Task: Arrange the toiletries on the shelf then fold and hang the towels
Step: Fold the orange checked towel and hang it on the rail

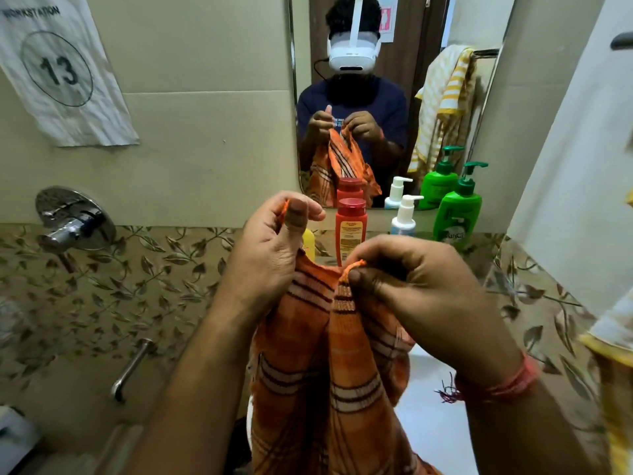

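An orange striped towel [329,375] hangs down from both my hands in front of the mirror. My left hand [270,248] pinches one top corner between thumb and fingers. My right hand [411,286] pinches the other corner, slightly lower and to the right. Behind the hands, on the shelf below the mirror, stand a red bottle [350,231], a white pump bottle [405,217], a green pump bottle [457,214] and a yellow bottle [309,242], mostly hidden by my left hand.
A mirror [394,97] reflects a person, the toiletries and a yellow-and-white striped towel on a rail. A chrome tap handle [73,221] and spout [132,368] are on the left wall. A yellow-edged towel [613,341] hangs at the right edge. A paper sign [58,70] hangs upper left.
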